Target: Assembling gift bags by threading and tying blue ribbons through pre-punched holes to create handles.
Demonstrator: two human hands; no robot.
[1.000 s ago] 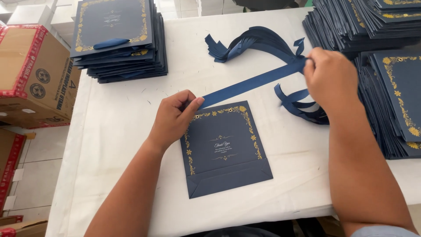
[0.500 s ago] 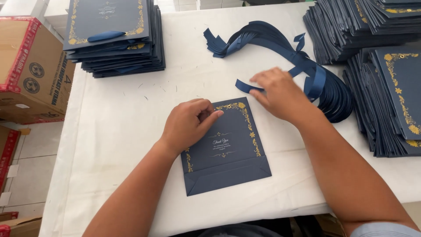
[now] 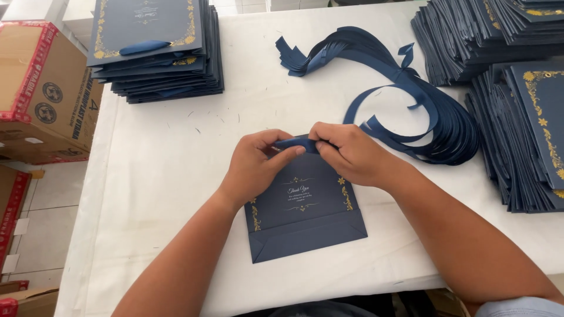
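Observation:
A flat navy paper bag (image 3: 302,214) with gold floral borders lies on the white table in front of me. My left hand (image 3: 258,165) and my right hand (image 3: 346,154) meet at its top edge. Both pinch a short piece of navy ribbon (image 3: 296,142) there. The ribbon's ends are hidden under my fingers. A bundle of loose navy ribbons (image 3: 411,105) curls just right of my right hand.
A stack of finished bags with ribbon handles (image 3: 154,47) sits at the far left. Piles of flat navy bags (image 3: 517,100) fill the right side. Cardboard boxes (image 3: 41,94) stand left of the table (image 3: 164,194) on the tiled floor.
My right hand pulled one ribbon away from the bundle toward the bag. Both hands have now come together at the bag's top edge, holding the ribbon.

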